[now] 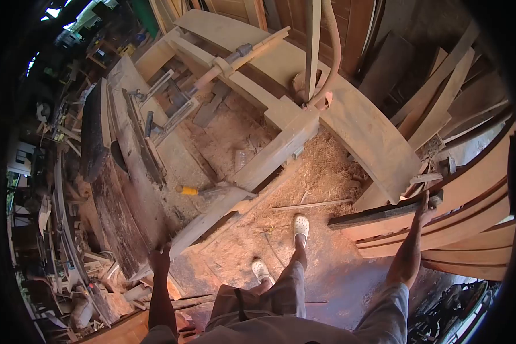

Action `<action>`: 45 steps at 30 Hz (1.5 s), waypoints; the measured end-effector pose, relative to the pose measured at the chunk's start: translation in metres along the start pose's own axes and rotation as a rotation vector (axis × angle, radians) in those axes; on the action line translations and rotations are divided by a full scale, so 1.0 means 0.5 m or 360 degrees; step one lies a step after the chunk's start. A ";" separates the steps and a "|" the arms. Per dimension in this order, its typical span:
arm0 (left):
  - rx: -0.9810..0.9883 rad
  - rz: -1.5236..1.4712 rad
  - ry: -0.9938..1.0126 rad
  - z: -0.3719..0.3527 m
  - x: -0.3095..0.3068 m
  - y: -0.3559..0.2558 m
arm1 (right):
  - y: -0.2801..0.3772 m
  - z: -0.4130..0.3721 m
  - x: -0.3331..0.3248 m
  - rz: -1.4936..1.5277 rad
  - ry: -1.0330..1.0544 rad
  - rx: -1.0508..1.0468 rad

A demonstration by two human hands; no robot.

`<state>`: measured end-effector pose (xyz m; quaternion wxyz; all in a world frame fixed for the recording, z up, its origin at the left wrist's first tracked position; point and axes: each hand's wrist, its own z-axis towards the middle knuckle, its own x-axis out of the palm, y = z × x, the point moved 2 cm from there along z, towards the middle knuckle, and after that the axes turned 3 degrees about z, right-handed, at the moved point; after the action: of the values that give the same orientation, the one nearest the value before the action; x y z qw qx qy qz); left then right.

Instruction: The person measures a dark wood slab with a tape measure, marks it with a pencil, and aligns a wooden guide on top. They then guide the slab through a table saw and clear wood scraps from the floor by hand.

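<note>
My left hand (160, 258) is at the lower end of a rough weathered slab (117, 218) on the left; its fingers are dark and hard to make out. On the right, my right hand (424, 212) holds the end of a dark-edged board (378, 212), which lies along the top of curved wooden pieces (447, 227). Between my hands, a grey beam (212, 215) slants across the sawdust. A yellow-handled tool (187, 190) rests near it.
Ahead stands a large wooden frame (372, 137) with a long clamp (229, 66) across it. A hose (335, 46) hangs beside an upright post (312, 51). Sawdust (327, 172) and a thin stick (312, 204) lie before my feet. Scrap wood (97, 266) is piled at left.
</note>
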<state>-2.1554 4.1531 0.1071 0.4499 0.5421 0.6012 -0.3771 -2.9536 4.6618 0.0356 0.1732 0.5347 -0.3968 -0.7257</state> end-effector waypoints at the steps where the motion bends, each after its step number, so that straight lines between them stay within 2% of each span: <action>1: -0.0074 -0.0076 -0.0022 0.019 0.024 0.028 | -0.010 -0.029 0.013 -0.0026 -0.0330 -0.0036; 2: -0.0134 -0.0146 -0.0027 0.009 0.018 0.029 | -0.020 -0.077 0.031 -0.0048 -0.0667 -0.0065; 4: -0.0271 -0.0302 -0.0046 -0.013 -0.009 -0.008 | -0.054 -0.205 0.090 0.0262 -0.0316 0.0456; 5: -0.0275 -0.0381 0.0012 -0.011 -0.015 -0.033 | -0.065 -0.280 0.146 0.0257 0.0049 0.0620; 6: -0.0322 -0.0474 0.0042 -0.021 -0.026 -0.043 | -0.157 -0.358 0.255 0.0408 0.0091 0.0148; 7: -0.0390 -0.0581 0.0038 -0.033 -0.042 -0.044 | -0.133 -0.451 0.332 0.0582 0.0635 0.0308; 8: -0.0515 -0.0537 0.0138 -0.033 -0.056 -0.050 | -0.127 -0.521 0.420 0.0499 0.1045 0.0655; 9: -0.0454 -0.0304 0.0235 -0.012 -0.028 -0.011 | -0.116 -0.593 0.504 0.0324 0.1486 0.0951; 10: -0.0459 -0.0296 0.0208 -0.012 -0.024 -0.001 | 0.019 -0.660 0.520 0.0440 0.1563 0.1162; 11: -0.0465 -0.0289 0.0180 -0.011 -0.023 0.006 | 0.070 -0.698 0.590 0.0735 0.1655 0.1403; 12: -0.0524 -0.0515 0.0011 -0.034 -0.038 -0.032 | 0.111 -0.726 0.645 0.1027 0.1705 0.1651; 13: -0.0380 -0.0428 0.0161 -0.050 -0.074 -0.070 | 0.174 -0.731 0.677 0.1269 0.1676 0.1741; 15: -0.0328 -0.0262 0.0121 -0.034 -0.043 -0.046 | 0.285 -0.747 0.703 0.1746 0.1578 0.1931; 16: -0.0310 -0.0170 0.0108 -0.032 -0.039 -0.029 | 0.219 -0.737 0.776 0.1696 0.1702 0.1868; 18: -0.0480 -0.0185 0.0098 -0.044 -0.074 -0.065 | 0.073 -0.719 0.930 0.1598 0.1944 0.1719; 19: -0.0501 -0.0180 0.0120 -0.043 -0.076 -0.065 | 0.031 -0.720 0.953 0.1447 0.2118 0.1086; 20: -0.0521 -0.0180 0.0146 -0.042 -0.078 -0.071 | -0.007 -0.722 0.973 0.1192 0.2128 0.0388; 21: -0.0501 -0.0096 0.0223 -0.041 -0.096 -0.090 | -0.044 -0.724 0.990 0.0984 0.1975 -0.0175; 22: -0.0502 -0.0079 0.0231 -0.036 -0.097 -0.094 | -0.048 -0.727 0.997 0.1046 0.1920 -0.0060; 24: -0.0495 -0.0015 0.0261 -0.032 -0.100 -0.092 | -0.097 -0.731 1.007 0.1035 0.1858 -0.0109; 27: -0.0470 0.0017 0.0280 -0.031 -0.100 -0.092 | -0.014 -0.719 0.936 0.1361 0.2077 0.1120; 30: -0.0347 0.0122 0.0187 -0.028 -0.081 -0.077 | 0.042 -0.688 0.891 0.1151 0.2138 0.1432; 32: -0.0073 0.0212 -0.0022 -0.033 -0.070 -0.079 | 0.054 -0.674 0.895 0.0842 0.2177 0.1586; 33: -0.0034 0.0241 -0.0085 -0.035 -0.066 -0.075 | 0.005 -0.659 0.935 0.0923 0.2533 0.1427; 36: -0.0086 0.0259 -0.0169 -0.026 -0.043 -0.063 | 0.011 -0.674 0.936 0.0446 0.2515 0.1469; 37: -0.0078 0.0170 -0.0150 -0.021 -0.024 -0.054 | 0.090 -0.727 0.822 0.0496 0.1992 0.1084; 38: -0.0070 0.0067 -0.0140 -0.012 -0.006 -0.047 | 0.024 -0.720 0.873 0.0060 0.2212 0.1346; 39: -0.0065 -0.0043 -0.0140 -0.006 0.013 -0.041 | 0.009 -0.751 0.842 0.0020 0.2217 0.1107; 40: -0.0058 -0.0151 -0.0151 -0.004 0.034 -0.036 | -0.106 -0.763 0.887 -0.0068 0.2585 0.1056; 41: -0.0050 -0.0262 -0.0167 -0.003 0.054 -0.033 | -0.053 -0.827 0.780 -0.0283 0.2286 0.0972; 42: -0.0037 -0.0375 -0.0188 -0.001 0.067 -0.038 | -0.079 -0.881 0.727 -0.0316 0.2425 0.0850; 44: -0.0127 -0.0390 -0.0092 -0.035 0.012 -0.093 | -0.146 -0.987 0.637 -0.0358 0.2678 0.0582; 45: -0.0133 -0.0385 -0.0094 -0.063 -0.027 -0.112 | -0.087 -1.060 0.526 -0.0400 0.2730 0.0752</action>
<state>-2.2151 4.1712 0.1275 0.4407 0.4351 0.6640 -0.4190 -2.5589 4.3043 -0.2255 0.2148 0.9541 -0.2086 0.0101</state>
